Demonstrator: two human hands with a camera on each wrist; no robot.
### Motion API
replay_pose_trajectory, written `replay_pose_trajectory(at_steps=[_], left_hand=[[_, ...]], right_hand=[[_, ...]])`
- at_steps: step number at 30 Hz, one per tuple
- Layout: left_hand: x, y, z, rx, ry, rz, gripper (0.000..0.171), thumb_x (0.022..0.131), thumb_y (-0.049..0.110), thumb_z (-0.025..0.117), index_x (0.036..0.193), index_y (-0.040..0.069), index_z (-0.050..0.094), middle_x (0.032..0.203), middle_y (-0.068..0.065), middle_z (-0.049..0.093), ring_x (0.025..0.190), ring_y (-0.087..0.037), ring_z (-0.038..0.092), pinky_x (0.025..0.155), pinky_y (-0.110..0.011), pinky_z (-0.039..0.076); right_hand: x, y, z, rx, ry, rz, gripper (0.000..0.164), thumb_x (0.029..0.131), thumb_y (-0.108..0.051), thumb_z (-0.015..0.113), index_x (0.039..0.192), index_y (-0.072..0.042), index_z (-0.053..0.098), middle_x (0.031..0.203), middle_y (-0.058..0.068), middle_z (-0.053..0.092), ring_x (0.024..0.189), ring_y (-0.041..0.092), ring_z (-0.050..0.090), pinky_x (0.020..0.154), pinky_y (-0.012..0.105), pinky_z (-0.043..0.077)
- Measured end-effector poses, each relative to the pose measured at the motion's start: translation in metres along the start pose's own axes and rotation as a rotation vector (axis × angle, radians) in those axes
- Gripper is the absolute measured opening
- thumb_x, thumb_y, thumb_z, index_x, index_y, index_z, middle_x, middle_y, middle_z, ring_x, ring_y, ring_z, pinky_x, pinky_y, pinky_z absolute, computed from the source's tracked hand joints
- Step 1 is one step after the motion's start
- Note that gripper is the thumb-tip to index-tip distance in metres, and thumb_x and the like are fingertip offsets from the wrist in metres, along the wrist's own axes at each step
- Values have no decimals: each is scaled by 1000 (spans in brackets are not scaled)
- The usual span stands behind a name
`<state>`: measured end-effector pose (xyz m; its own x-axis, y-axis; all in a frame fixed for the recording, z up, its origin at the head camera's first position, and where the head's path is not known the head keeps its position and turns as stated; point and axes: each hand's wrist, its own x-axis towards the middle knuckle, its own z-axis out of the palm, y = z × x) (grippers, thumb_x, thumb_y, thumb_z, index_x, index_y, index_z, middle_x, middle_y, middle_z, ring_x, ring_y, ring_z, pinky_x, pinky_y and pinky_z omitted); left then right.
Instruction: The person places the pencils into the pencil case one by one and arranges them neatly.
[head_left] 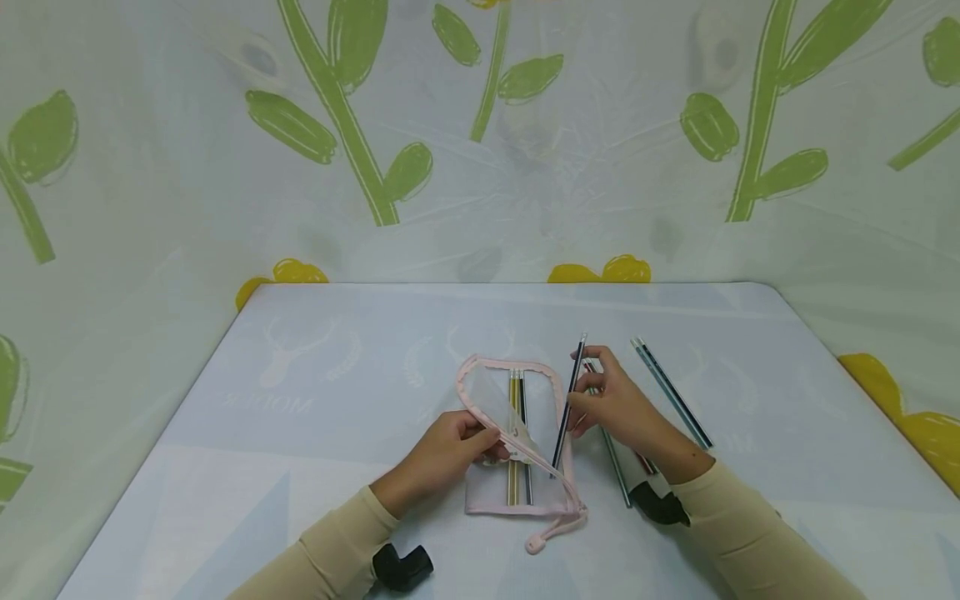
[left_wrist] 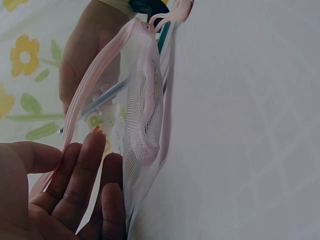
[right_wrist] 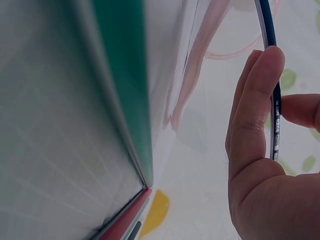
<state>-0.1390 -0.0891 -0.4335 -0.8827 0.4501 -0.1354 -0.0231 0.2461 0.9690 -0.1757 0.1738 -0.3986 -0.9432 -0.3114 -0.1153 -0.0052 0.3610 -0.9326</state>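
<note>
A clear mesh pencil pouch (head_left: pixel 487 493) with a pink zip edge (left_wrist: pixel 82 92) lies on the table, its mouth held apart. My left hand (head_left: pixel 450 446) pinches that edge between thumb and fingers. In my right hand (head_left: pixel 611 404) a dark blue pencil (head_left: pixel 569 392) is gripped between thumb and fingers, slanting with its lower end at the pouch's mouth. The right wrist view shows white lettering on the pencil (right_wrist: pixel 275 120). Inside the pouch lie a yellow pencil (head_left: pixel 513 487) and a dark pencil (head_left: pixel 528 487).
Beneath and beside my right hand are a green pencil (head_left: pixel 617 467) and a red one (head_left: pixel 647 463). Farther right, dark and teal pencils (head_left: pixel 672 393) lie side by side. The pink zip pull (head_left: pixel 536 543) hangs toward the front. Behind the white table (head_left: pixel 375 333) stands a leaf-patterned backdrop (head_left: pixel 585 192).
</note>
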Motion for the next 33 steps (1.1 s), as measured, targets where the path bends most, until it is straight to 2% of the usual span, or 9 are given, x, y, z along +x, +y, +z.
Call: replay_pose_trajectory(at_steps=[11, 24, 33], left_hand=[[1, 0, 0, -2, -6, 13, 28, 104, 17, 52, 113, -4, 67, 97, -14, 75, 87, -11, 67, 78, -24, 53], [0, 1, 1, -2, -6, 10, 29, 104, 19, 53, 113, -5, 67, 96, -15, 76, 87, -11, 68, 78, -24, 54], [-1, 1, 0, -17, -5, -1, 29, 104, 19, 53, 114, -4, 67, 97, -14, 76, 88, -12, 69, 78, -26, 55]], right_hand=[[-3, 0, 3, -30, -46, 29, 70, 96, -4, 59, 151, -9, 16, 94, 18, 61, 67, 28, 70, 64, 38, 61], [-2, 1, 5, 39, -134, 96, 76, 98, -6, 61, 154, -13, 11, 100, 17, 61, 74, 28, 72, 71, 40, 61], [9, 4, 11, 62, -197, 187, 75, 95, -7, 63, 153, -13, 16, 104, 18, 60, 74, 26, 70, 69, 40, 61]])
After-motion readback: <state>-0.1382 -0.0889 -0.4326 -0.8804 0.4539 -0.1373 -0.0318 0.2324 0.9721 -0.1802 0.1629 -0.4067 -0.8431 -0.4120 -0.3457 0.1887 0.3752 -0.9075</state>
